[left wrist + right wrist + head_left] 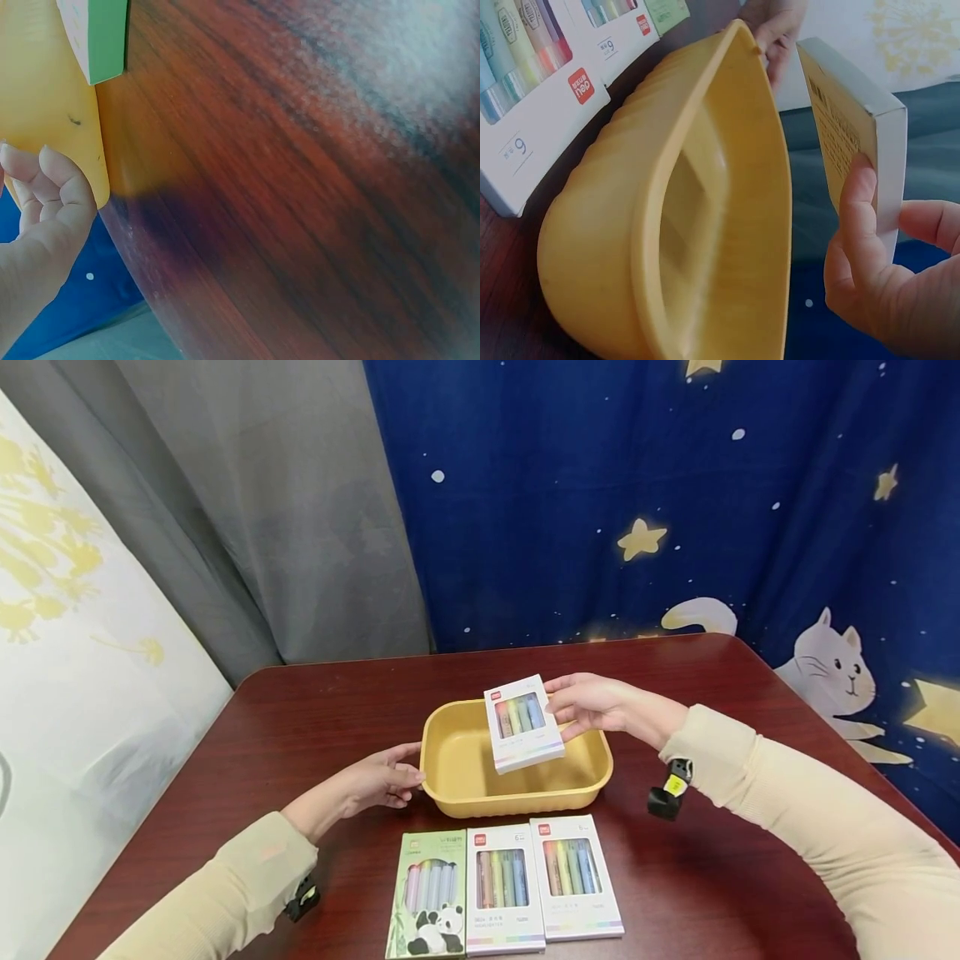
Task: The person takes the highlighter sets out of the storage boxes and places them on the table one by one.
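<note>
In the head view my right hand point(588, 703) pinches a white box of highlighters point(523, 727) by its edge and holds it tilted above the yellow bin point(517, 804). The box's printed back point(836, 124) faces the right wrist view, with fingers and thumb on either side. My left hand point(382, 777) grips the bin's left end, thumb at the rim. In the left wrist view its curled fingers lie against the bin wall point(64, 112). Before the bin lie a green panda box of pens point(426, 893), a white highlighter box point(505, 922) and another white highlighter box point(581, 917).
Everything stands on a dark red wooden table point(337, 702). Behind it hang a grey curtain point(300, 527) and a blue curtain point(570, 527) with stars and a cat. A white cloth with yellow flowers point(67, 693) borders the left side.
</note>
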`<move>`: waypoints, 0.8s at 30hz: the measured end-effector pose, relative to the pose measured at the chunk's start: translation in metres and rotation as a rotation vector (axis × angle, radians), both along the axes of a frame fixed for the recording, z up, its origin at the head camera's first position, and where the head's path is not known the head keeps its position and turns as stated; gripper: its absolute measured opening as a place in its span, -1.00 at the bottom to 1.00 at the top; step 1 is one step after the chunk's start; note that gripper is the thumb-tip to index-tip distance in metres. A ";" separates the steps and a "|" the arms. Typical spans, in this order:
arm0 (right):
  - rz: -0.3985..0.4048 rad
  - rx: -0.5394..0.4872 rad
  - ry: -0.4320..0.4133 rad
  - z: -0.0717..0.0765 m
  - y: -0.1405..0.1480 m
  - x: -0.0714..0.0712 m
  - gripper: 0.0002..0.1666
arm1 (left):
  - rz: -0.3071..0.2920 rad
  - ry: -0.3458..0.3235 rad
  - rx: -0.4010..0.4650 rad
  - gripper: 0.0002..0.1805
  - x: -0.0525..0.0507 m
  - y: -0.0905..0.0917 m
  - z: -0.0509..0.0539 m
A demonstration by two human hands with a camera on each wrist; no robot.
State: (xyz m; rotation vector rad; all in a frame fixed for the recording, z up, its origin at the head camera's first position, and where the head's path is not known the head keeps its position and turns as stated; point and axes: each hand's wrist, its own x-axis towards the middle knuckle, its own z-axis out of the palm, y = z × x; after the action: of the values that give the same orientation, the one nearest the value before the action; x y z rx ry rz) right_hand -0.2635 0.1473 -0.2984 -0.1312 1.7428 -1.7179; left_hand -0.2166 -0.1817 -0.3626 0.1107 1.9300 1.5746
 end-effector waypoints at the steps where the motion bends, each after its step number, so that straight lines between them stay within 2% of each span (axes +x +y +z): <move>1: 0.006 -0.006 0.000 0.001 0.003 0.001 -0.29 | 0.000 0.000 0.000 -0.25 0.000 0.000 0.000; 15: 0.043 -0.065 0.002 0.010 0.045 0.018 -0.29 | 0.004 0.005 0.006 -0.24 0.001 -0.001 0.001; 24: 0.089 -0.129 0.012 0.005 0.074 0.029 -0.26 | -0.016 0.015 0.015 -0.24 0.001 -0.001 0.000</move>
State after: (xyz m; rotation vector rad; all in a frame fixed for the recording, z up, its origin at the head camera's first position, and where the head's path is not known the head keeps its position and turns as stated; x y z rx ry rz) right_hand -0.2348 0.2213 -0.2935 -0.2728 1.6095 -1.7669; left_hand -0.2153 -0.1825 -0.3626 0.1442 1.9246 1.5819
